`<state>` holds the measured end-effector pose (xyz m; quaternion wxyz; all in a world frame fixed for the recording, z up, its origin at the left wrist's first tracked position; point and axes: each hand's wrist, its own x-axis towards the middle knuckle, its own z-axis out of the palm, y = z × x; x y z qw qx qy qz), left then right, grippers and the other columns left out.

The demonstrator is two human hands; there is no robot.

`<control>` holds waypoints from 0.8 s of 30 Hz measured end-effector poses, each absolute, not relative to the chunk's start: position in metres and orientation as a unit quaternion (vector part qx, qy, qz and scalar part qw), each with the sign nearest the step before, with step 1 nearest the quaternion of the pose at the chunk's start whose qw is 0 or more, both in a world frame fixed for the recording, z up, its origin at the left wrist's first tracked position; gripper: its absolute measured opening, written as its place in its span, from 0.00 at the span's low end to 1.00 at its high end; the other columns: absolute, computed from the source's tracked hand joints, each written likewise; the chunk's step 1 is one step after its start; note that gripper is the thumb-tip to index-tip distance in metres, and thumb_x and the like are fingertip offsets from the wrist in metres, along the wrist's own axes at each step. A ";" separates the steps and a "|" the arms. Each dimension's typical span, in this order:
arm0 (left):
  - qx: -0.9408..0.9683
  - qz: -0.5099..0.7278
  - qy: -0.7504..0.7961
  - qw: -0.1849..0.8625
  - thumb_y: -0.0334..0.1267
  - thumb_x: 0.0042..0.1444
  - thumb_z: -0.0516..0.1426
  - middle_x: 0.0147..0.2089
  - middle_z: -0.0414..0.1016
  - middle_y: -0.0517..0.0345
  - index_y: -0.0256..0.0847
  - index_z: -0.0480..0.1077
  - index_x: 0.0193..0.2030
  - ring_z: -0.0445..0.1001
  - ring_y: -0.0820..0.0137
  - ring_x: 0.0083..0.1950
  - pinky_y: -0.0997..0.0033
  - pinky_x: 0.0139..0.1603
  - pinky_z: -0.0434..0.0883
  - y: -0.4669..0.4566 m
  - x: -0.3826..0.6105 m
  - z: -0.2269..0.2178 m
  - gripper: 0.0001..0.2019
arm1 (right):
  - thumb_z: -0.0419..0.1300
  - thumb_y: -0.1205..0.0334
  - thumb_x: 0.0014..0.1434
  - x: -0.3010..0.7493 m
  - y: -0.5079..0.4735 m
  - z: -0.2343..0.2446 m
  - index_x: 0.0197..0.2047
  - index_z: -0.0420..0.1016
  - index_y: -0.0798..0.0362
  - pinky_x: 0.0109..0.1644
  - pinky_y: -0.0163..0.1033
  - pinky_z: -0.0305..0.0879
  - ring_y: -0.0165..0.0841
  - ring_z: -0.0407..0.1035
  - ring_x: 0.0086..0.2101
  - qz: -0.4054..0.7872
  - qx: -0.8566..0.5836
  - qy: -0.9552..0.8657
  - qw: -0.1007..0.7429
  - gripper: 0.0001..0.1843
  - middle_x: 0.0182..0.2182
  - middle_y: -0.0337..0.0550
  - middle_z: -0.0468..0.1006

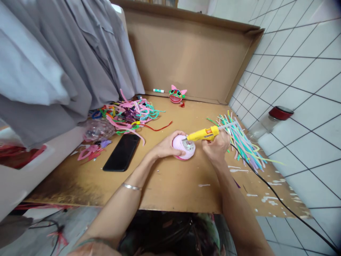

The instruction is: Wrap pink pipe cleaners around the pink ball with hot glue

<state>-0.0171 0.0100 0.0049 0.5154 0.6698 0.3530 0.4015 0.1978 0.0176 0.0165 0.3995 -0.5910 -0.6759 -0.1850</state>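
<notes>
My left hand [172, 145] is wrapped round the left side of a ball wound in pale pink [190, 153], its thumb and fingers gripping it just above the table. A whitish, uncovered patch shows on the ball's upper right side. Closed round the handle of a yellow hot glue gun [203, 134] is my right hand [217, 145]. The gun points left, with its nozzle at the whitish patch; whether it touches cannot be made out. A translucent glue stick [228, 125] sticks out of the gun's back end.
Pipe cleaners lie in a tangled heap [133, 110] at the left and a bundle [243, 142] at the right. A black phone [121, 153] lies left. Behind are a pink-eared animal head [176, 95] and glue tube [158, 91]. The gun's black cord [266, 179] runs right, near a jar [262, 126].
</notes>
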 end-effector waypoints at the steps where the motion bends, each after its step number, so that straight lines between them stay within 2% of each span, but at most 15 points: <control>1: 0.671 0.401 0.353 0.515 0.35 0.35 0.69 0.54 0.71 0.53 0.41 0.64 0.52 0.72 0.64 0.50 0.66 0.54 0.69 0.010 -0.017 0.005 0.33 | 0.54 0.65 0.44 0.198 0.018 0.016 0.35 0.69 0.54 0.46 0.48 0.62 0.44 0.67 0.40 -0.189 -0.585 -0.677 0.405 0.12 0.34 0.50 0.71; 10: 0.671 0.397 0.350 0.519 0.38 0.35 0.70 0.54 0.71 0.52 0.40 0.62 0.53 0.71 0.64 0.51 0.65 0.54 0.69 0.011 -0.018 0.004 0.36 | 0.55 0.66 0.43 0.200 0.022 0.011 0.34 0.68 0.52 0.42 0.48 0.61 0.43 0.66 0.36 -0.237 -0.524 -0.675 0.462 0.11 0.30 0.47 0.71; 16: 0.668 0.399 0.350 0.521 0.38 0.35 0.70 0.55 0.70 0.52 0.40 0.62 0.53 0.72 0.63 0.52 0.64 0.55 0.69 0.011 -0.018 0.003 0.36 | 0.55 0.67 0.43 0.200 0.022 0.010 0.36 0.69 0.53 0.43 0.49 0.62 0.44 0.67 0.37 -0.235 -0.519 -0.675 0.470 0.13 0.32 0.47 0.71; 24: 0.662 0.403 0.347 0.528 0.38 0.35 0.70 0.54 0.70 0.52 0.40 0.62 0.52 0.71 0.64 0.51 0.65 0.53 0.68 0.011 -0.017 0.001 0.36 | 0.55 0.66 0.41 0.202 0.026 0.005 0.33 0.67 0.51 0.43 0.48 0.63 0.43 0.67 0.36 -0.220 -0.542 -0.657 0.476 0.11 0.32 0.47 0.72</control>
